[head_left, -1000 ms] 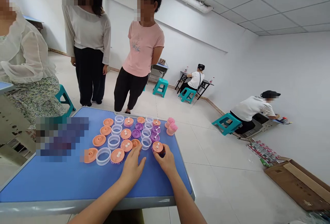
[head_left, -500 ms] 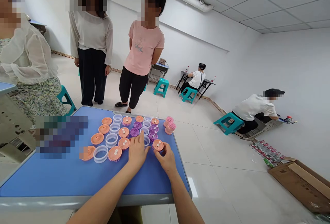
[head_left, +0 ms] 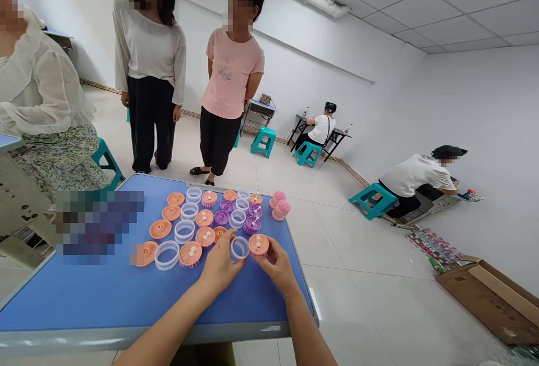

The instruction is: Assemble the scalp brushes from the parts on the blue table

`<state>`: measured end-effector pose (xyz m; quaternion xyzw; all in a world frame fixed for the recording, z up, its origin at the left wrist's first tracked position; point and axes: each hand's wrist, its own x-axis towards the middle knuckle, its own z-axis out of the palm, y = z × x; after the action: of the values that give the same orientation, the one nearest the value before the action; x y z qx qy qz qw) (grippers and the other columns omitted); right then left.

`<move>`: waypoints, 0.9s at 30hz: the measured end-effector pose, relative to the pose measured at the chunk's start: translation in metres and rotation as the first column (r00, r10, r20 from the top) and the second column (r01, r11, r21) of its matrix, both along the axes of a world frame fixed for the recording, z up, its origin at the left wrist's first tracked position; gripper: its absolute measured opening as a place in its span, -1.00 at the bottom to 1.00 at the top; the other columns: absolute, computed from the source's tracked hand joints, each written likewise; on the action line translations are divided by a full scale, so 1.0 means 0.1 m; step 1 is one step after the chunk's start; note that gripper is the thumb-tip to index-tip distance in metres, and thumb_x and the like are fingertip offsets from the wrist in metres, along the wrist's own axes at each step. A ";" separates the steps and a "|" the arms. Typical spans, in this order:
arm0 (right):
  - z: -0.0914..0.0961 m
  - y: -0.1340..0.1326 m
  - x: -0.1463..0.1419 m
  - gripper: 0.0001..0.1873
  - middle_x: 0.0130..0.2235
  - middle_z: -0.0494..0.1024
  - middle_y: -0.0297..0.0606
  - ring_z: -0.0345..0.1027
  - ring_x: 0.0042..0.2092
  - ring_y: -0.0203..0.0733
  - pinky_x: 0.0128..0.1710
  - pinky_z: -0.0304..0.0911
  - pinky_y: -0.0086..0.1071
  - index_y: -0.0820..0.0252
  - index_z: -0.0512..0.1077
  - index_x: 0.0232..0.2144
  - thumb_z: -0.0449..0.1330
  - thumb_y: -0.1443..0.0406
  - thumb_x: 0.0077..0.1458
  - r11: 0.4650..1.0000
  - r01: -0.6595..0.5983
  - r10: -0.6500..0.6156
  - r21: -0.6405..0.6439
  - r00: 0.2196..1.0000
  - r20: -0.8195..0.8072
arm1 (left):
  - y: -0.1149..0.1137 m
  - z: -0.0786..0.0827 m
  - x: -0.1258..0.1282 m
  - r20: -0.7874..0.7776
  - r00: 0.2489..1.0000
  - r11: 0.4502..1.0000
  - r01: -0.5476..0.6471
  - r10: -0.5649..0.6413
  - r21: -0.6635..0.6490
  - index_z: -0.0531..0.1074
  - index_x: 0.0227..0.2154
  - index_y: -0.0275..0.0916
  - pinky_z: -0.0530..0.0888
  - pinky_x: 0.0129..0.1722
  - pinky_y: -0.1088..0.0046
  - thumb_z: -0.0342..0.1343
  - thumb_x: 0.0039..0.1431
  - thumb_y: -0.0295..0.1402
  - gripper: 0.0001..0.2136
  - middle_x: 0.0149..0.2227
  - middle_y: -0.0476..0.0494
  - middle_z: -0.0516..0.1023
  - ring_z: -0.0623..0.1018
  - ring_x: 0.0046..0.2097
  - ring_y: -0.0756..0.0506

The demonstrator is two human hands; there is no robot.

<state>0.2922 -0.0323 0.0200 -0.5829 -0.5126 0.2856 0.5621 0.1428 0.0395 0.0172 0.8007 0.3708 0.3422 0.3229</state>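
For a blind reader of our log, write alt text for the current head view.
The left hand holds a translucent ring and the right hand an orange disc with white pegs, at a blue table. More rings, orange discs and purple discs lie in rows nearby; other people stand and sit beyond.

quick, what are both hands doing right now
Left hand: closed on a clear plastic ring.
Right hand: closed on an orange disc with white pegs on top.
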 end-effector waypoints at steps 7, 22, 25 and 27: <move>0.03 -0.03 -0.02 -0.61 -0.24 0.52 -0.23 0.40 -0.23 -0.12 -0.22 0.33 -0.26 0.15 0.36 -0.21 0.23 0.28 -0.19 0.990 -0.112 0.101 -0.084 0.987 -0.122 | -0.05 0.03 -0.18 0.248 0.966 0.935 0.147 -0.066 -0.323 0.20 -0.35 -0.19 0.42 -0.19 0.33 0.20 -0.18 -0.36 -0.68 -0.33 -0.03 0.44 0.49 -0.22 -0.12; 0.02 -0.12 0.05 -0.55 -0.21 0.45 -0.28 0.37 -0.22 -0.17 -0.21 0.32 -0.30 0.09 0.31 -0.15 0.20 0.38 -0.20 0.975 -0.176 0.170 -0.134 0.984 -0.054 | -0.07 0.03 -0.21 0.252 0.966 0.901 0.161 -0.059 -0.403 0.28 -0.28 -0.21 0.42 -0.30 0.42 0.21 -0.15 -0.29 -0.66 -0.32 -0.01 0.44 0.46 -0.32 -0.06; 0.01 -0.12 0.05 -0.54 -0.21 0.43 -0.29 0.37 -0.22 -0.18 -0.19 0.31 -0.30 0.08 0.33 -0.13 0.20 0.39 -0.17 0.971 -0.199 0.194 -0.129 0.980 -0.052 | -0.08 0.06 -0.19 0.236 0.970 0.897 0.162 -0.066 -0.412 0.31 -0.27 -0.20 0.42 -0.25 0.40 0.24 -0.21 -0.33 -0.64 -0.27 -0.04 0.47 0.47 -0.28 -0.08; 0.02 -0.12 0.04 -0.55 -0.21 0.41 -0.30 0.36 -0.21 -0.19 -0.19 0.31 -0.32 0.06 0.34 -0.13 0.20 0.39 -0.17 0.968 -0.231 0.226 -0.099 0.972 -0.062 | -0.08 0.06 -0.19 0.222 0.972 0.899 0.166 -0.079 -0.405 0.35 -0.26 -0.20 0.42 -0.22 0.38 0.24 -0.23 -0.35 -0.63 -0.22 -0.08 0.48 0.48 -0.24 -0.11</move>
<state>0.2965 -0.0444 0.0223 -0.5414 -0.5464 0.3896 0.5065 0.1240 0.0312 0.0236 0.6955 0.3500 0.3121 0.5444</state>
